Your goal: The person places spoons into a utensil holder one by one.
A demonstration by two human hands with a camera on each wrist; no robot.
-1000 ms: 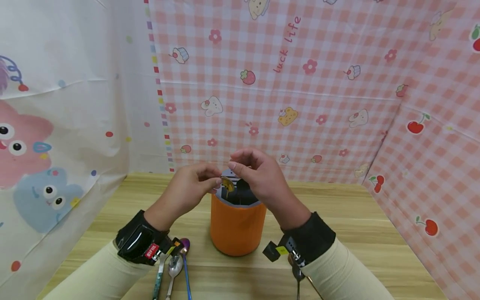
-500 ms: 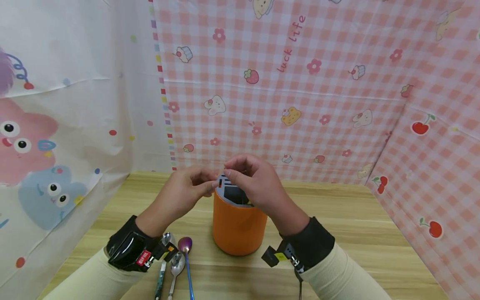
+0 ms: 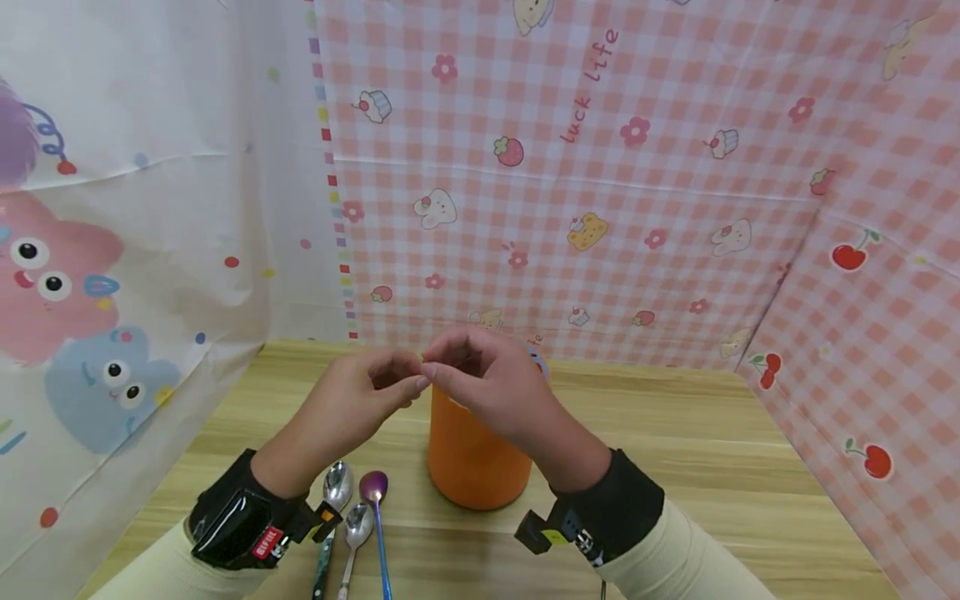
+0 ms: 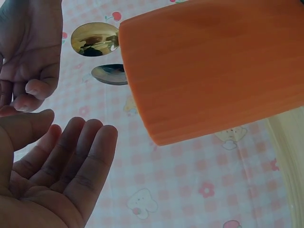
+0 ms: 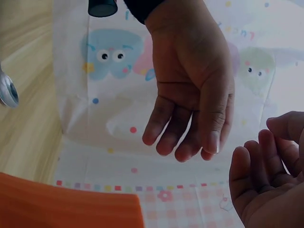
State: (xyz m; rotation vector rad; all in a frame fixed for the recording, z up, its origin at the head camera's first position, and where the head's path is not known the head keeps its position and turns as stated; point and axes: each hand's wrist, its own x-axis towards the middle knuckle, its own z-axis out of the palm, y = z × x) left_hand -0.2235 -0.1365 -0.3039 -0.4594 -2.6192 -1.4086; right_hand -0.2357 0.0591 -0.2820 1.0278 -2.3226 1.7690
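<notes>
My left hand [image 3: 360, 400] and right hand [image 3: 487, 383] meet near the fingertips in the head view, before an orange cylindrical holder [image 3: 480, 458]. Both wrist views show loosely bent fingers with nothing between them. In the left wrist view, a gold spoon [image 4: 95, 40] and a darker silver spoon [image 4: 110, 74] stick out of the holder's mouth. My right hand hides most of its top in the head view, where only a bit of grey rim [image 3: 538, 360] shows.
Left of the holder lie a silver spoon with a dark green handle [image 3: 337, 485], a smaller silver spoon [image 3: 358, 523] and a purple-bowled spoon with a blue handle [image 3: 373, 485]. A thin handle [image 3: 603, 590] shows beneath the right forearm. Printed cloth [image 3: 585, 175] hangs behind the wooden table [image 3: 637, 467].
Both hands have shifted left and slightly down, off the holder's rim. The gold spoon bowl seen beside the left fingertips is now hidden in the head view. The left forearm uncovers more spoons.
</notes>
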